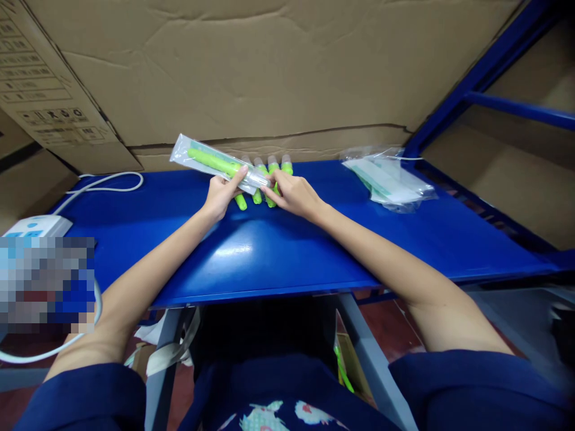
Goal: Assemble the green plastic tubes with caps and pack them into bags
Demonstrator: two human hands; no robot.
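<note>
Head view, one item in hand, centre of the frame, slightly above the middle.

- Clear packet [211,160]: a sealed plastic sleeve with one green tube inside. It was lifted just off the tabletop, its long axis slanting from upper left down to lower right. The free end pointed to the upper left, away from both hands.
- Left hand [219,196]: closed on the packet from below near its middle, thumb laid over the top face.
- Right hand [294,194]: fingertips pinched on the packet's lower-right end. Both hands met at that end, the right on the very tip and the left just beside it.
- Green tubes [286,164]: a short row, loose, lying on the tabletop directly behind and under the hands, their long axes running towards the person. The near ends were partly hidden by the fingers.
- Tabletop [314,245]: blue and glossy.
- Stack of packets [389,178]: right of centre, well apart from the right hand.
- White cable [110,181] and white device [38,225]: at the left edge.
- Cardboard boxes [269,72]: filling the back.
</note>
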